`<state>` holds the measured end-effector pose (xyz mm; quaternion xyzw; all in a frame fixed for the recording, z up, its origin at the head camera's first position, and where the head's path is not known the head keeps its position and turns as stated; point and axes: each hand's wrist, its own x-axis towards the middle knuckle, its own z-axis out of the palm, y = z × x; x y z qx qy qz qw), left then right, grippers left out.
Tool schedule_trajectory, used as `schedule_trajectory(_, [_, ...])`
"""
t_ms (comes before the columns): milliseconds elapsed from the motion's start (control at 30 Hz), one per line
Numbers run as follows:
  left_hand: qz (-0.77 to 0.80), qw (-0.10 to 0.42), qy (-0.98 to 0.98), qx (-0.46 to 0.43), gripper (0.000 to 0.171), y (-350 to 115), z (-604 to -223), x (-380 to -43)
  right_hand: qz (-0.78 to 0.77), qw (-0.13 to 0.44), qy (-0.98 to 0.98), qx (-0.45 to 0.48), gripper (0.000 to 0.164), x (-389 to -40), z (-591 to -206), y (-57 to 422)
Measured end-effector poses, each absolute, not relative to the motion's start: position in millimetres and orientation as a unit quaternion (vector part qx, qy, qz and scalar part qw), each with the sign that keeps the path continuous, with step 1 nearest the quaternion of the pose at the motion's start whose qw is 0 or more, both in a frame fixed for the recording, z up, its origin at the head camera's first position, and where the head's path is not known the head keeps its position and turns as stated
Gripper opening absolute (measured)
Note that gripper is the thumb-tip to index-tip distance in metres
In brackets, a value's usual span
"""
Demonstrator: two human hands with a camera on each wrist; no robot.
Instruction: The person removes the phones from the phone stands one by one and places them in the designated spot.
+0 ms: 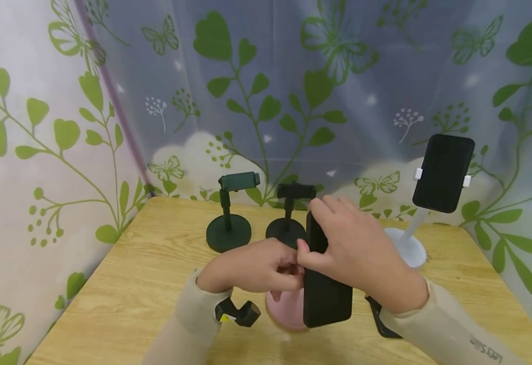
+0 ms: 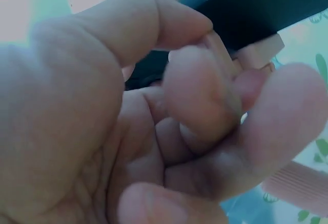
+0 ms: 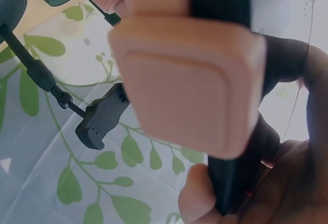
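A black phone (image 1: 327,299) stands tilted in front of a pink phone stand (image 1: 286,310), hiding much of it. My right hand (image 1: 352,243) grips the phone's upper part, thumb on one edge and fingers over the top. From the left, my left hand (image 1: 257,266) curls its fingers behind the phone. The left wrist view has its thumb and fingertip pinching the edge of the stand's pink clamp (image 2: 261,51), right against the dark phone (image 2: 256,11). Large in the right wrist view, the square pink clamp (image 3: 179,101) overlaps the phone (image 3: 225,183).
Behind my hands stand a dark green phone stand (image 1: 228,233) and a black phone stand (image 1: 289,195). At the right, a white stand (image 1: 407,248) holds another phone (image 1: 444,172). A black phone-like object (image 1: 382,322) lies partly under my right forearm. A patterned curtain (image 1: 266,101) closes off the table's back.
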<state>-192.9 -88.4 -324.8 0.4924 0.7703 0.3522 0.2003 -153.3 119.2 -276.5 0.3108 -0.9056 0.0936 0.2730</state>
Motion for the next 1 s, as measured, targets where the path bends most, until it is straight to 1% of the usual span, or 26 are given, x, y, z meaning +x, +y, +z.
schedule_trajectory(200, [0.374, 0.211, 0.768, 0.476, 0.028, -87.0, -327.8, -195.1, 0.093, 0.271, -0.908, 0.306, 0.03, -151.8, -277.9, 119.9])
schedule_trajectory(433, [0.399, 0.201, 0.772, 0.453, 0.022, -89.7, -327.4, -194.8, 0.1, 0.278, -0.904, 0.309, 0.028, -151.5, -277.4, 120.0])
schedule_trajectory(533, [0.389, 0.193, 0.787, 0.438, 0.022, -90.1, -325.5, -190.3, 0.102, 0.283, -0.902, 0.308, 0.028, -150.8, -277.6, 119.2])
schedule_trajectory(800, [0.35, 0.157, 0.832, 0.4, 0.03, -87.4, -318.6, -174.3, 0.102, 0.288, -0.902, 0.306, 0.028, -150.5, -279.2, 118.8])
schedule_trajectory(1000, [0.318, 0.155, 0.848, 0.395, 0.029, -88.3, -316.3, -165.2, 0.097, 0.293, -0.899, 0.309, 0.029, -149.5, -279.6, 117.8])
